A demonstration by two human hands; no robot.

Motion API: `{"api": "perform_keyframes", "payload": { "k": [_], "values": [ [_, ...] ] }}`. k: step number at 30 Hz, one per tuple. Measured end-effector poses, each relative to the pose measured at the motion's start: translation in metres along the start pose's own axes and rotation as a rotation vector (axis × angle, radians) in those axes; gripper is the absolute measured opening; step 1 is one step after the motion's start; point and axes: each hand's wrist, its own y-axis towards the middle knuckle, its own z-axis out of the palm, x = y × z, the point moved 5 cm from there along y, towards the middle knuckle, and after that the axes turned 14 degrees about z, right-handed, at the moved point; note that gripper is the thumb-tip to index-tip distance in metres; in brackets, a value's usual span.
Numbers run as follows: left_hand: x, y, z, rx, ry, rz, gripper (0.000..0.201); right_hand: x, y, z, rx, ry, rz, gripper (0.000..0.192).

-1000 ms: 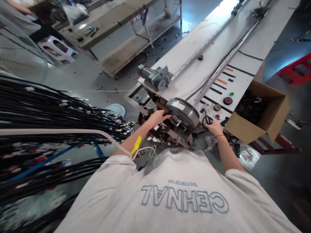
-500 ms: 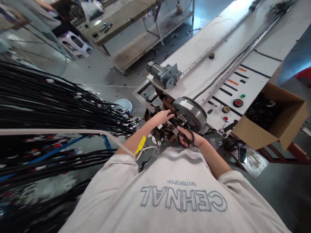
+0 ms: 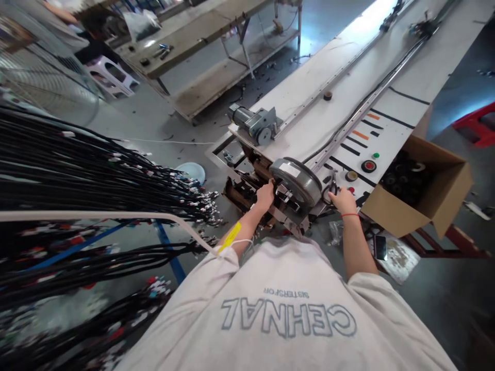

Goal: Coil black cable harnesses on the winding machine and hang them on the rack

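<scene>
Head camera looks down over the person's shoulders at the end of a long white bench [image 3: 309,111]. Their left hand [image 3: 265,195] is curled against the near edge of a round grey drum [image 3: 296,180], the fingers pressed into the mechanism beside it — what they pinch there is too small to tell. Their right hand [image 3: 342,200] rests at the drum's other side, closed around black scissors [image 3: 330,190], it seems, though only the handles show. Just beyond lie a red button [image 3: 368,166] and a green one [image 3: 375,155] on the bench panel. An open cardboard box [image 3: 425,198] stands to the right — a mass of black cables [image 3: 88,175] hangs at the left.
</scene>
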Motion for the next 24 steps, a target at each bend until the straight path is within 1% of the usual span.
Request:
{"api": "perform_keyframes", "payload": {
  "k": [1,2,3,4,5,6,7,8,9,10,11,12,14,16,17,19,21,22,24],
  "values": [
    [0.0,-0.002,-0.002,-0.056,-0.025,0.02,0.052,0.006,-0.009,-0.011,-0.03,0.073,-0.056,0.039],
    [-0.001,-0.004,-0.006,-0.115,-0.043,0.053,0.055,0.011,-0.021,-0.021,-0.025,0.175,-0.125,0.04],
    [-0.003,-0.009,-0.012,-0.168,-0.053,0.093,0.058,0.016,-0.036,-0.027,0.038,0.292,-0.197,0.038],
    [-0.005,-0.014,-0.019,-0.21,-0.06,0.129,0.059,0.021,-0.053,-0.029,0.169,0.404,-0.258,0.037],
    [-0.007,-0.02,-0.027,-0.233,-0.065,0.155,0.058,0.027,-0.072,-0.024,0.362,0.49,-0.297,0.04],
    [-0.009,-0.026,-0.036,-0.233,-0.07,0.166,0.055,0.033,-0.092,-0.013,0.595,0.541,-0.315,0.044],
    [-0.011,-0.033,-0.045,-0.209,-0.076,0.161,0.05,0.04,-0.113,0.001,0.835,0.553,-0.317,0.047],
    [-0.013,-0.04,-0.053,-0.16,-0.08,0.143,0.045,0.046,-0.133,0.018,1.044,0.535,-0.307,0.047],
    [-0.015,-0.047,-0.059,-0.096,-0.083,0.122,0.04,0.052,-0.148,0.035,1.194,0.509,-0.289,0.043],
    [-0.017,-0.056,-0.065,-0.029,-0.079,0.099,0.036,0.058,-0.158,0.052,1.275,0.495,-0.264,0.038],
    [-0.019,-0.064,-0.069,0.033,-0.068,0.079,0.034,0.065,-0.162,0.067,1.294,0.504,-0.228,0.031],
    [-0.021,-0.074,-0.073,0.081,-0.05,0.061,0.032,0.072,-0.16,0.081,1.27,0.54,-0.186,0.025],
    [-0.021,-0.095,-0.076,0.139,-0.019,0.02,0.034,0.084,-0.148,0.102,1.183,0.67,-0.085,0.018],
    [-0.017,-0.12,-0.073,0.169,-0.044,-0.033,0.036,0.094,-0.134,0.114,1.144,0.819,0.01,0.018],
    [-0.015,-0.134,-0.07,0.182,-0.081,-0.053,0.036,0.099,-0.129,0.118,1.152,0.89,0.05,0.019],
    [-0.006,-0.163,-0.063,0.209,-0.127,-0.115,0.04,0.11,-0.123,0.124,1.208,1.007,0.119,0.024],
    [0.006,-0.192,-0.058,0.186,-0.127,-0.18,0.044,0.121,-0.121,0.129,1.266,1.115,0.168,0.025],
    [0.013,-0.206,-0.057,0.147,-0.115,-0.211,0.046,0.126,-0.119,0.131,1.264,1.182,0.179,0.024],
    [0.029,-0.232,-0.053,0.043,-0.089,-0.267,0.05,0.136,-0.114,0.134,1.242,1.288,0.15,0.017]
  ]
}}
